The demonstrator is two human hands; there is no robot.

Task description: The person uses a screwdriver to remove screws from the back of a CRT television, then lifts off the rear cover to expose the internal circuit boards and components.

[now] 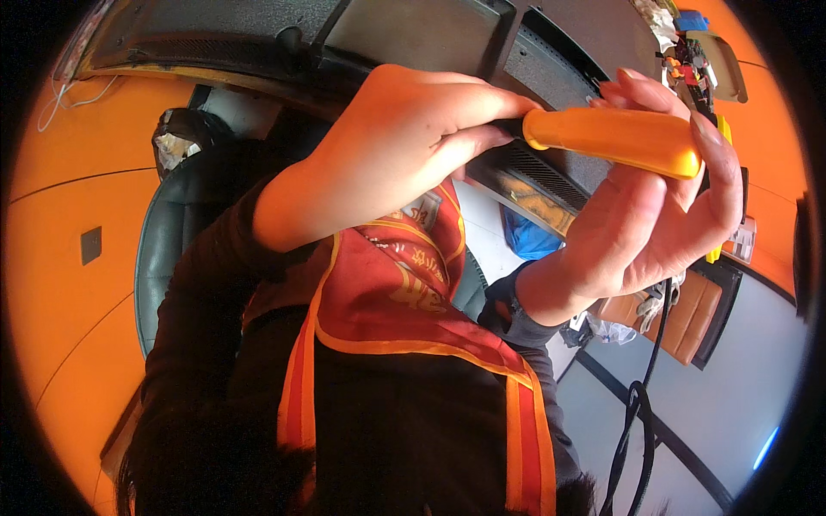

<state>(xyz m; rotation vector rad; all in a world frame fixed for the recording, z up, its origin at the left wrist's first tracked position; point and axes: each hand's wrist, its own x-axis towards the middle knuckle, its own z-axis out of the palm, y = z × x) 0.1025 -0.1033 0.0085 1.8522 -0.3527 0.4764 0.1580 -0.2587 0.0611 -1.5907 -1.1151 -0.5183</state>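
Observation:
A yellow-orange tool handle point(615, 140), smooth and rounded at its right end, is held crosswise in front of my chest. My left hand point(404, 146) has thumb and forefinger closed in a pinch on the dark neck point(513, 128) at the handle's left end. Whatever extends past that neck is hidden inside the left hand. My right hand point(662, 206) curls around the other end, with its fingers bent over and behind the handle and its thumb below. The exact kind of tool does not show.
A dark workbench point(422, 34) with a recessed panel runs along the top. Small tools and parts point(693, 69) lie at upper right. A black cable point(641, 404) hangs at lower right. Below me are a dark green chair point(159, 249), a blue bag point(527, 234) and a brown padded seat point(688, 322).

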